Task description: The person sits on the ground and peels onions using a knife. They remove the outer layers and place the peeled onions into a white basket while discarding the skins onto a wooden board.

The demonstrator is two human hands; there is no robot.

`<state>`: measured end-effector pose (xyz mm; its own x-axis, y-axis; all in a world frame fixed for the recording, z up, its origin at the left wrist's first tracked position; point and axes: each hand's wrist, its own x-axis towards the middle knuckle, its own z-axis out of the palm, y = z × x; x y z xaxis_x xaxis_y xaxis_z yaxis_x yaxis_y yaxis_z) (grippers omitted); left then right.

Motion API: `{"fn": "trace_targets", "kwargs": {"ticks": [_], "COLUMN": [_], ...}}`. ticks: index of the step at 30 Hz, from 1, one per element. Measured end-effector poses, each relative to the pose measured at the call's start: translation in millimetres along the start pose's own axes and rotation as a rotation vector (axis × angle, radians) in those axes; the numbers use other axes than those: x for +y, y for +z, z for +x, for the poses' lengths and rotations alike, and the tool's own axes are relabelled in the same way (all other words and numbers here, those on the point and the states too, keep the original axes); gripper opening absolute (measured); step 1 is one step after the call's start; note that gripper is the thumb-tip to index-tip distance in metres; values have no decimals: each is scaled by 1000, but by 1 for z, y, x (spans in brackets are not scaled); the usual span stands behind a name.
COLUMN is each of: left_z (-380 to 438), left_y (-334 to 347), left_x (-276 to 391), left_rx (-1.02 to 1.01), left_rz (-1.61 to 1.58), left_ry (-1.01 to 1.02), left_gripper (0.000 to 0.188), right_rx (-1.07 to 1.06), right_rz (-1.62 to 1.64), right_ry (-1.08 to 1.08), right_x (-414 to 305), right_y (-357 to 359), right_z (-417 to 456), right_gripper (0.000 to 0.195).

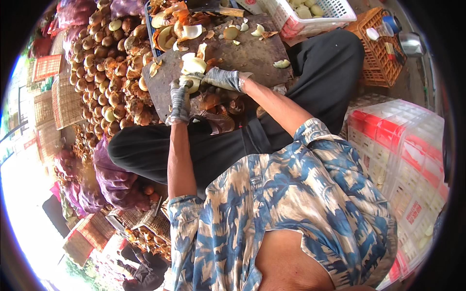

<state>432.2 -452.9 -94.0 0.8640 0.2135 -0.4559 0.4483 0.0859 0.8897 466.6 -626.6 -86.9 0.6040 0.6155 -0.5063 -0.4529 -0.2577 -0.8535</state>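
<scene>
My left hand [180,100], in a grey, worn glove, grips a pale, peeled-looking onion [192,84] over the near edge of a dark, worn board [251,60]. From the right, my right hand [222,79], gloved the same way, closes its fingers on that onion's upper side. Just beyond them a large white onion piece [193,65] stands out, with a strip of skin above it; whether it is joined to the held onion cannot be told. On the board lie a small onion [230,33] and white scraps [281,64].
A big heap of unpeeled onions [103,72] spreads to the left. Beyond the board, a blue crate [149,29] holds skins and a wooden-handled knife [231,12]. A white basket [327,14] contains peeled onions. An orange crate [378,47] and stacked white crates [397,160] stand right.
</scene>
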Motion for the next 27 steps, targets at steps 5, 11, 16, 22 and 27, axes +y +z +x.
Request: {"fn": "trace_targets", "kwargs": {"ticks": [5,11,16,22,27], "left_z": [-8,-19,-33,-23,-19], "left_y": [-17,-23,-13,-20,-16], "left_x": [-5,-10,6,8,3], "left_rx": [-110,-163,-172,-48,41], "left_rz": [-287,-505,-552,-528,-320], "left_ry": [8,39,132,74,174], "left_gripper": [45,54,55,34,36], "right_rx": [-212,-197,5,242,173], "right_rz": [498,530,262,-788,-917], "right_ry": [183,203,82,-591,-415], "right_x": [-12,-10,-28,-12,-3], "right_y": [-9,-18,-17,-7,-1], "right_z": [-21,-13,-12,-16,-20], "right_gripper": [18,18,27,29,30]}}
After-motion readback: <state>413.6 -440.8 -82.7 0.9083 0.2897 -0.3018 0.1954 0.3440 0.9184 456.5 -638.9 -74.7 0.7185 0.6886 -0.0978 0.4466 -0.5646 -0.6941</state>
